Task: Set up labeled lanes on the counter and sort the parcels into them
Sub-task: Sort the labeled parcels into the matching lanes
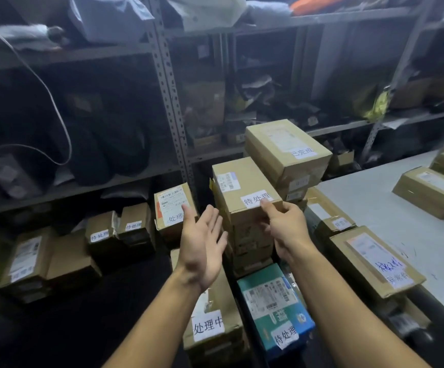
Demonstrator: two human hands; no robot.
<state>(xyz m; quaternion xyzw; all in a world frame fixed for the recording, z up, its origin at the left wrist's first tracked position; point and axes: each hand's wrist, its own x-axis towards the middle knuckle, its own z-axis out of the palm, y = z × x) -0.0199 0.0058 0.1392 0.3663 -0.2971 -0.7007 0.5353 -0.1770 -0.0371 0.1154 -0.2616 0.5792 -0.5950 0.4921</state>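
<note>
Dim storage room; light weak, bluish, brightest toward the right. Back of the scene filled by grey slotted-angle metal shelving [171, 107], several tiers, perforated uprights leaning in the wide-angle view. Shelf boards [64, 53] carry dark bags, crumpled grey plastic mailers [109, 17] and loose wrappings; contents of the lower bays too dark to identify. An orange item [319, 2] lies on the top tier, right of centre. A thin pale cable [56, 102] loops down across the left bays. Pale grey tabletop [369, 197] occupies the right side, its near edge running diagonally. Floor [64, 328] at lower left is black, no detail readable.
</note>
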